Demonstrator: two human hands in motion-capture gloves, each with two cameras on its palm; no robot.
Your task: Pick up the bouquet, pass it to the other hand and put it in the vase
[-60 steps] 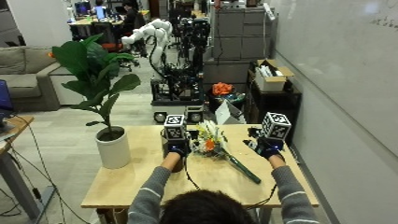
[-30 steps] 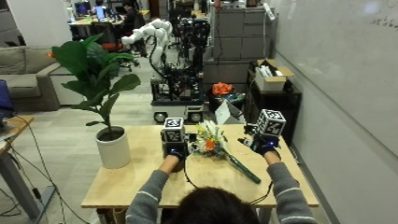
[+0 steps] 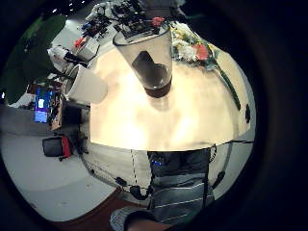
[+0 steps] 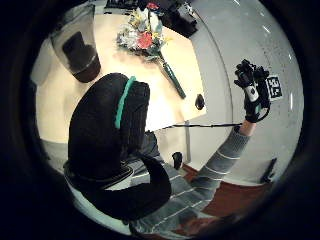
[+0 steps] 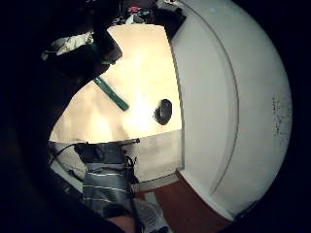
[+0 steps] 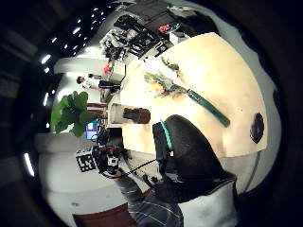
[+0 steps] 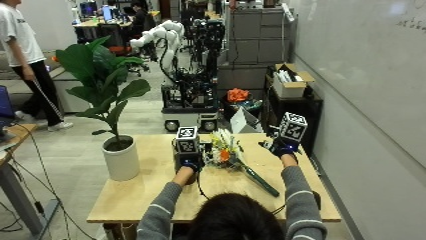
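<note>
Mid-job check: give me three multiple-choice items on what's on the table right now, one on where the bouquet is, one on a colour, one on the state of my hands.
1. Where is the bouquet?
A. Lying on the table between the two hands
B. Standing in the vase
C. On the floor

2. What colour is the bouquet's wrapped stem?
A. Red
B. Dark green
C. White

3. What is the right hand doing?
A. Gripping the bouquet
B. Holding the vase
C. Raised above the table, holding nothing

Answers:
1 A: the outside view shows it flat on the tabletop, between the left hand and the right hand, while the vase holds no flowers.
2 B: the stem shows dark green, running toward the table's near right corner.
3 C: the left thumb side palm view shows it in the air, away from the bouquet.
</note>
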